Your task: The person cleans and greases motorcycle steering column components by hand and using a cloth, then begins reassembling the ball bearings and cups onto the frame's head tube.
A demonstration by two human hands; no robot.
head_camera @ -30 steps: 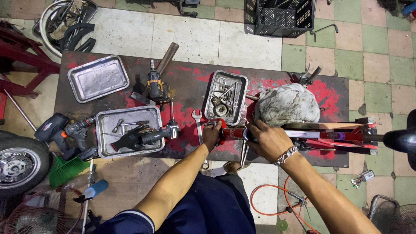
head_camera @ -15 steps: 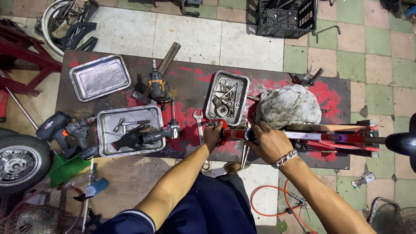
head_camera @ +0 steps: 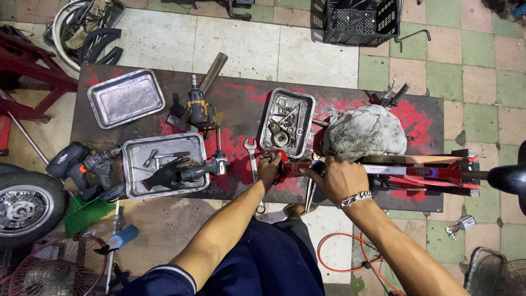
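Observation:
A long red tubular part (head_camera: 427, 171) lies along the near edge of a worn, red-stained work mat (head_camera: 241, 109). My left hand (head_camera: 268, 169) grips its left end. My right hand (head_camera: 338, 178), with a metal bracelet on the wrist, closes around the tube just to the right of that. A combination wrench (head_camera: 252, 159) lies on the mat just left of my left hand. A metal tray of small parts (head_camera: 304, 131) sits right behind both hands. A dirty white rag (head_camera: 364, 131) is bunched behind my right hand.
On the left are a metal tray (head_camera: 137, 170) holding a black glove and an impact tool, an empty tray (head_camera: 125, 98), a cordless drill (head_camera: 200, 109) and another drill (head_camera: 76, 163). A wheel (head_camera: 22, 205), a black crate (head_camera: 356, 22) and fans stand around.
Both hands have stayed on the red part's left end, shifting only slightly. The rest is unchanged.

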